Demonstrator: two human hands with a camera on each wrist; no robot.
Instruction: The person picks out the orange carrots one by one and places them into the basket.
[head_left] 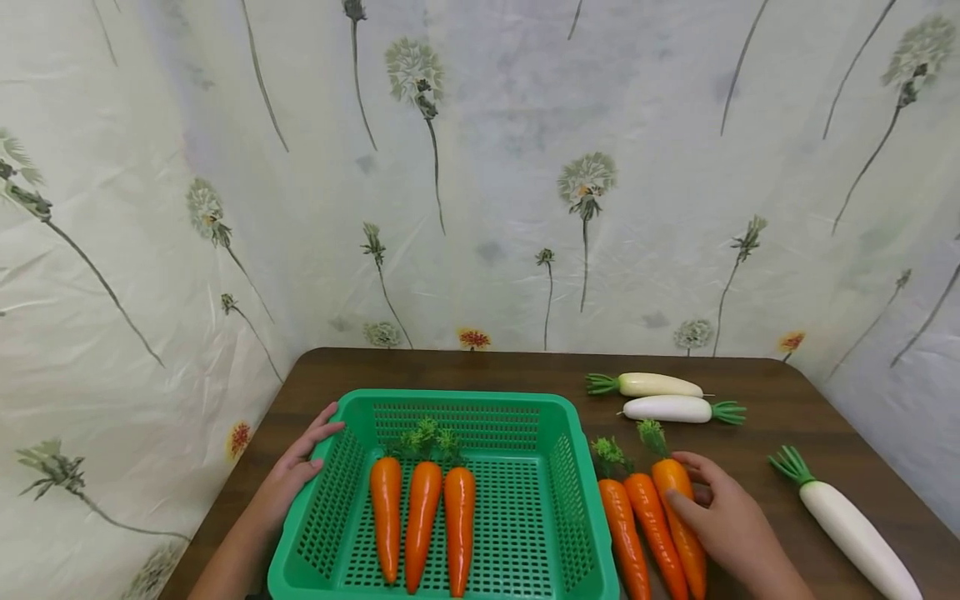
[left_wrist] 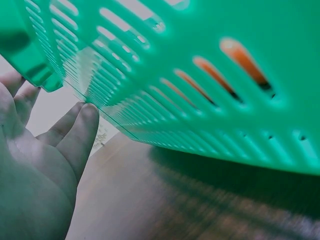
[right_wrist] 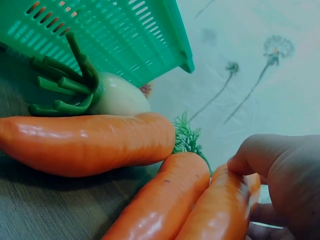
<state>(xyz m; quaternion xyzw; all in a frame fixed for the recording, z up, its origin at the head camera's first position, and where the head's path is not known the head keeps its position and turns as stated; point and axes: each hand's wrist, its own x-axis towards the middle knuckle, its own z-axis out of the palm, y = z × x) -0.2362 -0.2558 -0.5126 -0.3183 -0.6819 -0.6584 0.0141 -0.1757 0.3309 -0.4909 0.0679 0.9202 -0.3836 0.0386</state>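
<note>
A green plastic basket [head_left: 465, 398] with slotted walls holds three orange carrots [head_left: 424, 525] with leafy green tops, lying side by side. My left hand [head_left: 288, 475] is at the basket's left rim, fingers stretched out and fingertips on it. In the left wrist view that hand [left_wrist: 45, 145] is beside the basket's outer wall [left_wrist: 165, 90]. Along the basket's right side lie three more carrots. My right hand [head_left: 731, 517] pinches the rightmost carrot [head_left: 678, 525], thumb on its upper side. The right wrist view shows the thumb pressed to this carrot [right_wrist: 220, 205], other fingers partly hidden.
Two white radishes [head_left: 663, 408] with green stems lie at the back right of the brown table [head_left: 540, 367]. Another white radish [head_left: 862, 537] is at the far right. Behind the table hangs a flower-patterned sheet [head_left: 487, 167].
</note>
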